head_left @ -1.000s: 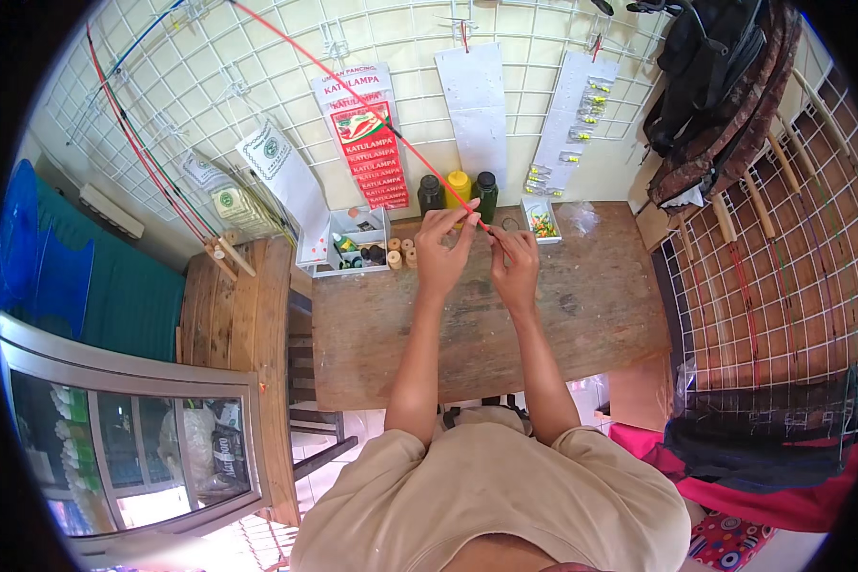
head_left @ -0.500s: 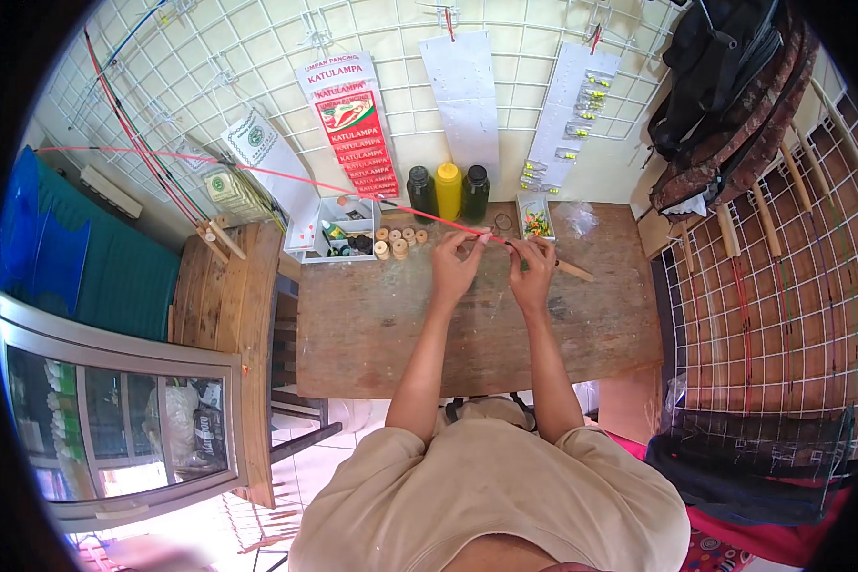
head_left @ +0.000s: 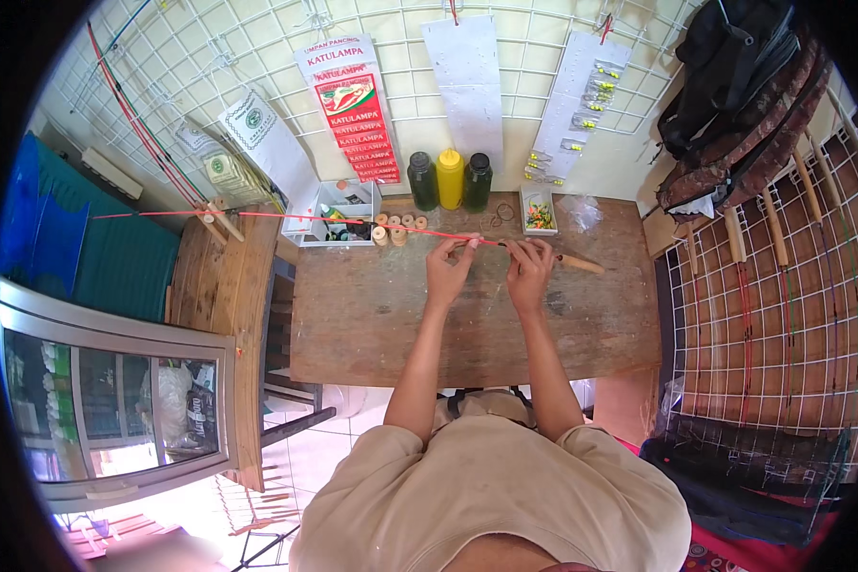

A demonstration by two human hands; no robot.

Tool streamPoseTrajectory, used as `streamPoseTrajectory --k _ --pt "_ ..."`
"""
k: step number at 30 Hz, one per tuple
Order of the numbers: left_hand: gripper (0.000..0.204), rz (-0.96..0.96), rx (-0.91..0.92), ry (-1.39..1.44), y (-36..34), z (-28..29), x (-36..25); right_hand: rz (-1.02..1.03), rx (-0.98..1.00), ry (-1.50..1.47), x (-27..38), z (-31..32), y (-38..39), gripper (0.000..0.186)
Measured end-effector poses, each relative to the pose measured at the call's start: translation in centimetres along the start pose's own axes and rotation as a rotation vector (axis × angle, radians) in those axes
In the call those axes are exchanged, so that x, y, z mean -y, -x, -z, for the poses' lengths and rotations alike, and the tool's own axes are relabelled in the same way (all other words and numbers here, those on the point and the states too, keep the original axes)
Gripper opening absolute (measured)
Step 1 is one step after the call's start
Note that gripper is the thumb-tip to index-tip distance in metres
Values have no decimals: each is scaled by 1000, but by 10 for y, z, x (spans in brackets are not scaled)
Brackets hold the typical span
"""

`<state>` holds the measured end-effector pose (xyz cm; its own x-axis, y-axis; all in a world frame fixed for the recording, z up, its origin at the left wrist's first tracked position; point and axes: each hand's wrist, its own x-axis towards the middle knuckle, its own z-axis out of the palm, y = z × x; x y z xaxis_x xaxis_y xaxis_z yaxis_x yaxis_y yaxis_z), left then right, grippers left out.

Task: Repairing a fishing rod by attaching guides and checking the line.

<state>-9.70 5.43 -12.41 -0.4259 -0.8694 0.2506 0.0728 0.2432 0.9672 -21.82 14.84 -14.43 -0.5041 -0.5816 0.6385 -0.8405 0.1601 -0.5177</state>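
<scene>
Both hands work a thin red fishing rod [head_left: 353,223] lying across the back part of the wooden bench [head_left: 372,324], roughly parallel to its far edge. The wooden handle end [head_left: 580,262] points toward the right edge; the slim tip runs out past the left edge, over the lower side table [head_left: 214,286].

Left hand [head_left: 448,270]: fingertips pinched closed on the red shaft, just left of the handle joint. Right hand [head_left: 528,267]: fingers curled shut around the rod where the shaft meets the handle. The two hands sit close, nearly touching.

Judgement on doing this well: keep the rod level, since the long unsupported tip can sag or whip. Grip lightly with the left so the thin shaft does not bend; let the right take the weight at the thicker handle. Mind the row of small spools [head_left: 398,227] and the clear plastic box [head_left: 338,212] directly under the shaft near the back edge, and the three bottles [head_left: 449,179] behind them; a sweep could knock them over.
</scene>
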Motion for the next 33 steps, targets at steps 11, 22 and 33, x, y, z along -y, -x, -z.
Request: streamPoseTrajectory --k 11,22,33 --pt "18 187 91 130 3 -6 16 -81 32 175 -8 -7 11 30" --pt "26 303 163 -425 18 23 45 -89 155 110 -13 -23 30 13" --pt "18 -380 -27 -823 39 18 40 -57 216 120 -23 -33 34 12"
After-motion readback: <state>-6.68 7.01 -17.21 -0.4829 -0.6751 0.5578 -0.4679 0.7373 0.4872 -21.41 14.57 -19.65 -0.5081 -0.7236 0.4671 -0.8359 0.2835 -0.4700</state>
